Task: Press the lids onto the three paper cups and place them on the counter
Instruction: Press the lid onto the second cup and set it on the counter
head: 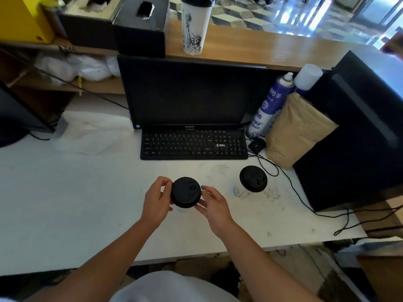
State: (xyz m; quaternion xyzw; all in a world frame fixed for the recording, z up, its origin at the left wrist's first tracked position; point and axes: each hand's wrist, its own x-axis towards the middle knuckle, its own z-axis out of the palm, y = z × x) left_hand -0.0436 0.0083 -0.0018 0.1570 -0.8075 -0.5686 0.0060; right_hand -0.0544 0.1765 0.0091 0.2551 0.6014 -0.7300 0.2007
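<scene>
A white paper cup with a black lid (185, 192) stands on the white desk (65, 192) in front of me. My left hand (156, 201) grips the lid's left edge, and my right hand (214, 203) holds its right edge with fingers curled around the rim. The cup's body is mostly hidden under the lid and my fingers. To the right, a second lidded paper cup (253, 179) stands alone on the desk. A third lidded cup (195, 27), tall and white with a statue drawing, stands on the raised wooden counter (272, 51) at the back.
A black keyboard (194, 144) and a monitor (187, 92) sit behind the cups. Spray cans (268, 105), a brown paper bag (296, 129) and a black computer case (357, 131) crowd the right. Cables (301, 197) trail across the desk. A black tissue box (141, 27) stands on the counter.
</scene>
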